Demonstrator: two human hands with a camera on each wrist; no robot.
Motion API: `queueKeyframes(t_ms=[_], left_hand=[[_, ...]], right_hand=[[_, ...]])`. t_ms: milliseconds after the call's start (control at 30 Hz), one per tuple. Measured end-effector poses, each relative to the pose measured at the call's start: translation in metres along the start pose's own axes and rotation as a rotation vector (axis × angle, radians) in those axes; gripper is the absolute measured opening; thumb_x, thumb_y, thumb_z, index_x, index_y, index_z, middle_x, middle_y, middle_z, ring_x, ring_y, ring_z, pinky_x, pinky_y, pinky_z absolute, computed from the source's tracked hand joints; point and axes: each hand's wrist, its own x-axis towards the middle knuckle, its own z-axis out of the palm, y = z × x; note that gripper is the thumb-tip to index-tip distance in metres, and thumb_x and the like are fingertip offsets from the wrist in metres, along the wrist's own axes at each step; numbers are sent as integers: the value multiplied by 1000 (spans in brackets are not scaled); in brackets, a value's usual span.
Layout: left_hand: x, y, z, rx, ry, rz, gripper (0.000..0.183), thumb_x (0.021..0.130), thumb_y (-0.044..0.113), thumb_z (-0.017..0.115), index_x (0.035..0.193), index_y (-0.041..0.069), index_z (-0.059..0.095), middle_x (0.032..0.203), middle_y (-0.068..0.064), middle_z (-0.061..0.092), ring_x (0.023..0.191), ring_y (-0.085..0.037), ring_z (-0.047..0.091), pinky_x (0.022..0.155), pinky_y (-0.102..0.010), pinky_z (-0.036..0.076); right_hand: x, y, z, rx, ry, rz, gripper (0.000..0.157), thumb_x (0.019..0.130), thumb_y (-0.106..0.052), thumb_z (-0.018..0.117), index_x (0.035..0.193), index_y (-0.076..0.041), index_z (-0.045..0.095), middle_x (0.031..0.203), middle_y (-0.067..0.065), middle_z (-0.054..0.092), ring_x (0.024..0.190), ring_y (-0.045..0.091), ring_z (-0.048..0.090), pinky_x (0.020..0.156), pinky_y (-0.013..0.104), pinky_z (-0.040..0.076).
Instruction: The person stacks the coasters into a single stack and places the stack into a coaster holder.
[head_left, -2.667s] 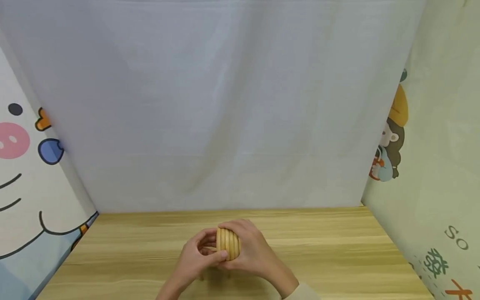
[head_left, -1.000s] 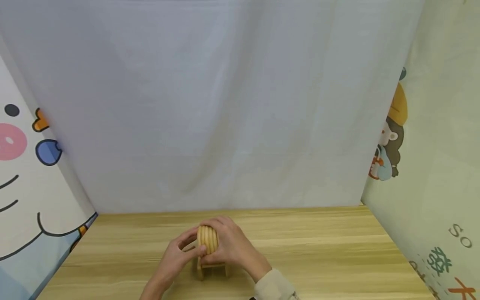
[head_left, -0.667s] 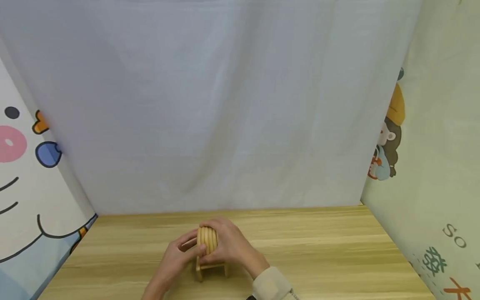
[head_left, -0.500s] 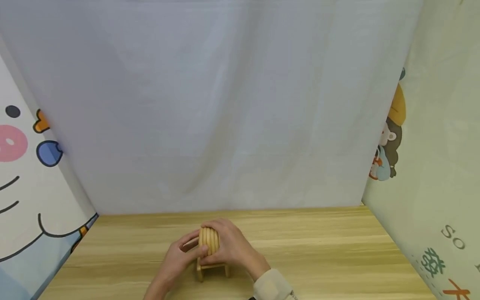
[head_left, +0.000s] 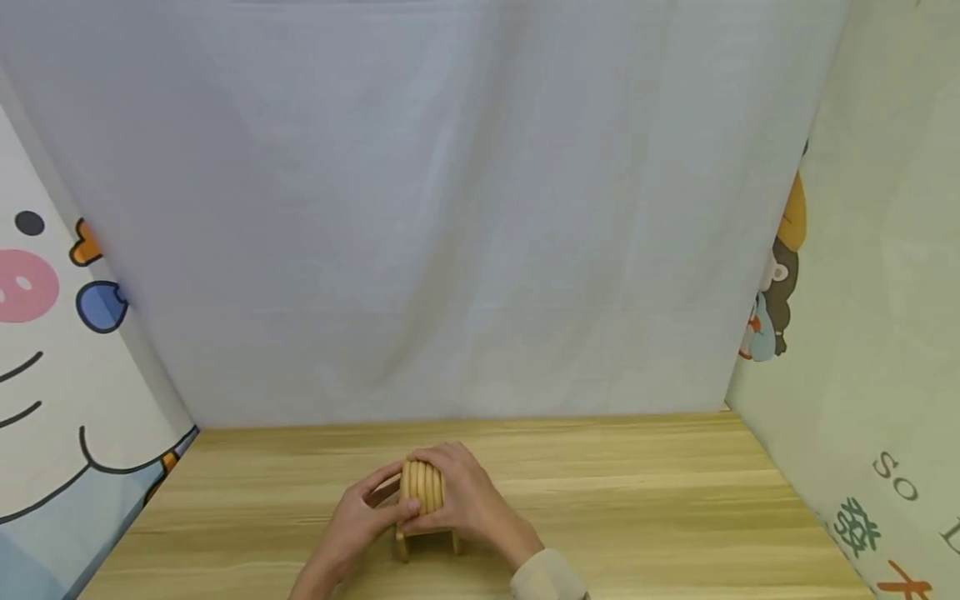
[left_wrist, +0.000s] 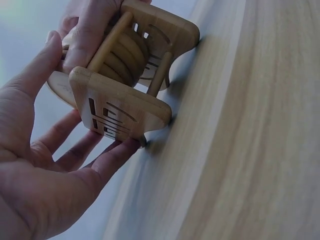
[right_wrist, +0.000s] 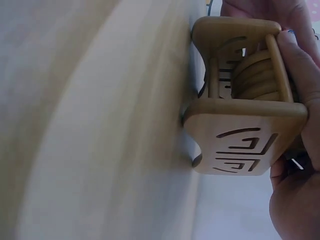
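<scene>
Several round wooden coasters point(head_left: 422, 486) stand on edge, side by side, in a wooden holder point(left_wrist: 122, 105) with cut-out side panels. My left hand point(head_left: 358, 518) has its thumb against the leftmost coaster, and its fingertips touch the holder's outer panel in the left wrist view. From the right, my right hand point(head_left: 468, 498) grips the stack across the top, thumb toward me. Below the hands the holder's feet rest on the table. Lower parts of the coasters point(right_wrist: 255, 77) show between the holder's rods in the right wrist view; the right hand hides their far side.
The wood-grain table point(head_left: 637, 500) spreads to both sides of the hands. Behind it hangs a pale cloth point(head_left: 465, 208). Printed panels stand at the left point(head_left: 67, 350) and right point(head_left: 862, 333) edges.
Since the oldest frame, both hands and the coasters have moved left and lower, and more of the holder shows. Over the last second they shift only slightly right and down.
</scene>
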Motion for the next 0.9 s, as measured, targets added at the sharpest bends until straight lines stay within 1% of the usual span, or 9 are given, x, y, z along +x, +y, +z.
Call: queueKeyframes(t_ms=[167, 233, 300, 367, 467, 567, 667, 800, 900], left_hand=[[-1, -2, -2, 18, -23, 25, 71, 98, 9, 86, 161, 0, 55, 170, -27, 45, 155, -55, 43, 110, -52, 60], [0, -2, -2, 24, -32, 28, 72, 98, 8, 86, 162, 0, 55, 171, -26, 45, 156, -55, 42, 110, -50, 59], [0, -2, -2, 20, -43, 21, 73, 99, 9, 86, 163, 0, 53, 171, -25, 44, 157, -54, 40, 111, -46, 59], [0, -2, -2, 4, -58, 8, 74, 100, 9, 85, 165, 0, 50, 172, -25, 43, 159, -52, 38, 111, -40, 59], [2, -3, -3, -39, -99, -5, 77, 101, 7, 83, 167, -2, 45, 174, -25, 38, 161, -49, 34, 111, -32, 57], [3, -5, -4, -78, -137, -13, 78, 102, 7, 81, 168, -2, 41, 175, -24, 35, 163, -47, 30, 110, -27, 55], [4, -6, -5, -81, -154, 0, 77, 103, 7, 81, 168, -1, 41, 175, -23, 34, 163, -46, 29, 111, -25, 53], [4, -7, -7, -69, -162, 24, 75, 104, 7, 79, 168, -1, 41, 175, -24, 34, 163, -46, 29, 113, -25, 51], [3, -7, -8, -65, -166, 24, 75, 104, 9, 79, 169, 0, 41, 175, -24, 34, 163, -47, 29, 115, -27, 50]], right_hand=[[-3, 1, 2, -22, -10, 53, 86, 70, -47, 107, 144, -21, 73, 135, -6, 74, 126, 12, 59, 109, 37, 47], [-5, 1, 3, -3, -4, 85, 85, 69, -47, 107, 144, -23, 74, 138, -3, 74, 132, 16, 61, 111, 41, 46], [-6, 0, 4, 42, 1, 120, 84, 70, -46, 107, 144, -23, 74, 144, 1, 74, 140, 22, 61, 117, 46, 44], [-8, 0, 5, 92, 4, 149, 84, 71, -42, 108, 145, -22, 74, 150, 6, 71, 147, 28, 58, 123, 53, 42], [-11, 0, 7, 153, -5, 179, 85, 73, -40, 107, 148, -20, 71, 156, 11, 66, 153, 34, 53, 126, 62, 40], [-14, 1, 7, 181, -21, 188, 87, 77, -40, 105, 153, -19, 67, 162, 15, 59, 155, 39, 49, 124, 69, 40], [-16, 3, 6, 185, -46, 191, 88, 82, -43, 101, 157, -19, 63, 166, 15, 55, 157, 40, 47, 124, 71, 40], [-16, 4, 2, 164, -80, 168, 87, 87, -44, 97, 161, -18, 60, 168, 9, 55, 160, 37, 43, 125, 71, 38], [-16, 5, 1, 149, -100, 142, 87, 89, -43, 96, 162, -16, 58, 167, 5, 56, 162, 35, 40, 126, 71, 36]])
